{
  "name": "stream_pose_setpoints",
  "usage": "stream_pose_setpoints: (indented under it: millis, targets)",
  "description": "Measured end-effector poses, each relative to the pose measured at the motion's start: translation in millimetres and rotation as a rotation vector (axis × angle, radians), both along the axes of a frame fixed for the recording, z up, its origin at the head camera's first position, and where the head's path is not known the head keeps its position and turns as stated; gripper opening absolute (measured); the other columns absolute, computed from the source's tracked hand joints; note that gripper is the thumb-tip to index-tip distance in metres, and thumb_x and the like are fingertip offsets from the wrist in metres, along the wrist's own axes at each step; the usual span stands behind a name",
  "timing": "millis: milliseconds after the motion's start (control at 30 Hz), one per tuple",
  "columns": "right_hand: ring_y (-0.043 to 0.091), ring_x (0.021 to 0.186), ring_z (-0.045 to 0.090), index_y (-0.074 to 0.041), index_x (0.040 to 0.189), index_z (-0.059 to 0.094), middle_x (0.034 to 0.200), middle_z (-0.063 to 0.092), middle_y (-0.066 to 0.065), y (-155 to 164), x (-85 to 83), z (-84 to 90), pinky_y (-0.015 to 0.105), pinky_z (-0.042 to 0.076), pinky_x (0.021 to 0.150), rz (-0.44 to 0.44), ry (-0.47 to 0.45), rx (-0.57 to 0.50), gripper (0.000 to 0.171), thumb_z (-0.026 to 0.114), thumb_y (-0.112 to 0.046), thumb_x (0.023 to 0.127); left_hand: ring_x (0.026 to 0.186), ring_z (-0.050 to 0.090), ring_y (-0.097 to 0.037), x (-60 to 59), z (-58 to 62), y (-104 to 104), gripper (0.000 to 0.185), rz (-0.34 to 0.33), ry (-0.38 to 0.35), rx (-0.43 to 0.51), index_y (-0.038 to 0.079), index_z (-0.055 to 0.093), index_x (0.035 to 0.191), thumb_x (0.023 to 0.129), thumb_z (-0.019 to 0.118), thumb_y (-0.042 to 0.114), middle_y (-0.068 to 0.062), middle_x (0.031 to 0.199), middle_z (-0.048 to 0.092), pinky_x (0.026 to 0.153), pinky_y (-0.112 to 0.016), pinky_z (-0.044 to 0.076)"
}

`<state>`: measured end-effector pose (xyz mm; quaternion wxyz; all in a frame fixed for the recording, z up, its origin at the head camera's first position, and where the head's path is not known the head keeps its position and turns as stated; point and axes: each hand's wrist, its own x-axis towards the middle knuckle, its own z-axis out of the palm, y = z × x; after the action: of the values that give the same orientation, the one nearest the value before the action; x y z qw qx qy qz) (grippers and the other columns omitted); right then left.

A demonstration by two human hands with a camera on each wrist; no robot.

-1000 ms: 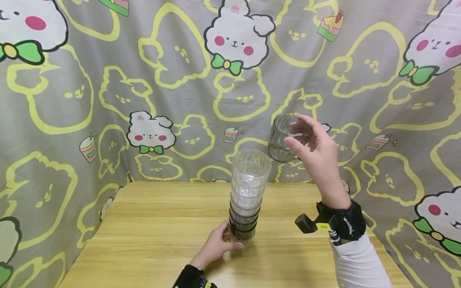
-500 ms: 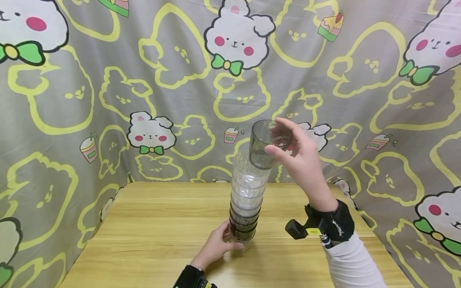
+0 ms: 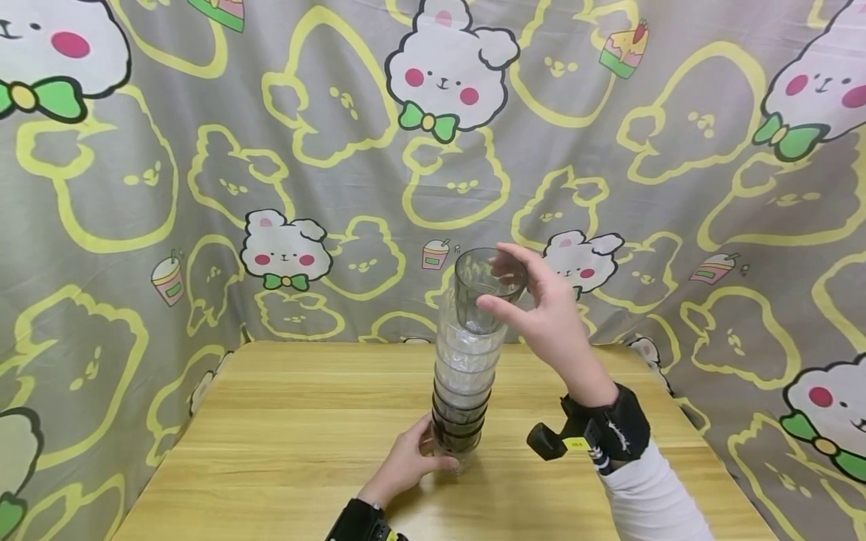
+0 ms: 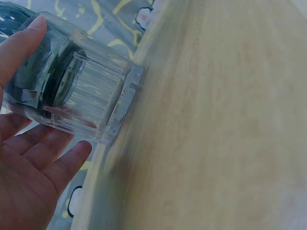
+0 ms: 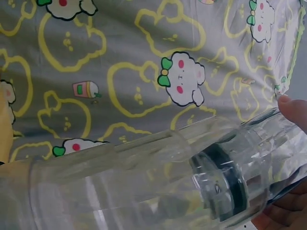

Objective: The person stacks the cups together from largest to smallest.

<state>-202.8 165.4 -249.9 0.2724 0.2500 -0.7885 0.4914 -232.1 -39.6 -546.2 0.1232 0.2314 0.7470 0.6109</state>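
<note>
A tall stack of nested cups (image 3: 463,376) stands on the wooden table (image 3: 284,436), clear ones above and smoky ones near the bottom. My left hand (image 3: 410,460) grips the stack's base; the bottom cup (image 4: 76,91) shows between its thumb and fingers (image 4: 57,167). My right hand (image 3: 541,312) pinches a smoky grey cup (image 3: 482,289) by its rim. That cup sits partly sunk into the top of the stack. In the right wrist view the grey cup (image 5: 249,177) lies inside the clear top cup (image 5: 144,177), with a fingertip (image 5: 292,112) on it.
A grey curtain (image 3: 203,150) printed with yellow shapes and white bears hangs behind and around the table. Bare tabletop lies on both sides of the stack. Black wrist straps with cameras (image 3: 595,436) are on both arms.
My right hand has carried the grey cup leftward from beside the stack and lowered it into the top cup. The left hand has stayed at the base.
</note>
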Motion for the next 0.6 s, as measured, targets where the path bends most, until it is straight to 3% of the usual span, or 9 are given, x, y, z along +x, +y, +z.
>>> stream_pose_setpoints:
  millis: [367,600]
  targets:
    - [0.014,0.117,0.056,-0.015,0.138,0.051,0.125,0.063,0.005,-1,-1.3,-19.9,0.020,0.047,0.098,-0.045,-0.017,0.090,0.066,0.080,-0.015,0.079,0.132,0.052,-0.028,1.2,-0.2,1,0.083,0.011,0.010,-0.008,0.025,0.040,0.147,0.077,0.082,0.032,-0.005,0.142,0.055,0.111,-0.041,0.047]
    - [0.012,0.122,0.054,-0.020,0.139,0.051,0.128,0.062,0.001,-3,-2.0,-27.9,0.034,0.046,0.102,-0.053,-0.032,0.105,0.068,0.081,-0.015,0.079,0.133,0.051,-0.029,1.4,1.0,0,0.084,0.008,0.002,-0.013,0.024,0.039,0.149,0.077,0.082,0.033,-0.005,0.144,0.054,0.111,-0.042,0.047]
